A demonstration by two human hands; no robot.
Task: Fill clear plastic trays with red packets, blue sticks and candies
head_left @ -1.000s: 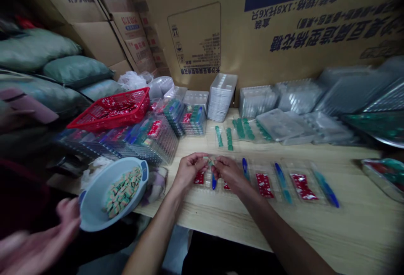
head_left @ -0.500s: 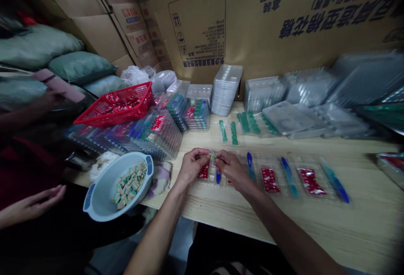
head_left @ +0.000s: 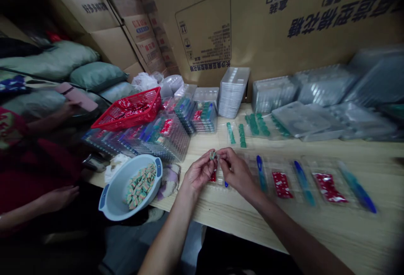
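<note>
Small striped candy pieces are pinched in the fingertips of my left hand, its palm turned partly up. Close against them is my right hand, thumb and index finger curled together at the candy's right side; what lies between those fingertips is hidden. Beneath both hands is a clear plastic tray with a red packet, mostly covered. To the right, more clear trays hold red packets and blue-green plastic sticks. A pale blue bowl of striped candies stands to the left.
A red basket of red packets rests on stacked filled trays. Behind are trays with green pieces, stacks of empty clear trays and a large carton. At left, another person's hand rests low; their other hand holds something pink.
My right fingers have drawn slightly apart from my left, and my left palm has turned upward with the candy. The view has shifted, moving the scene rightward.
</note>
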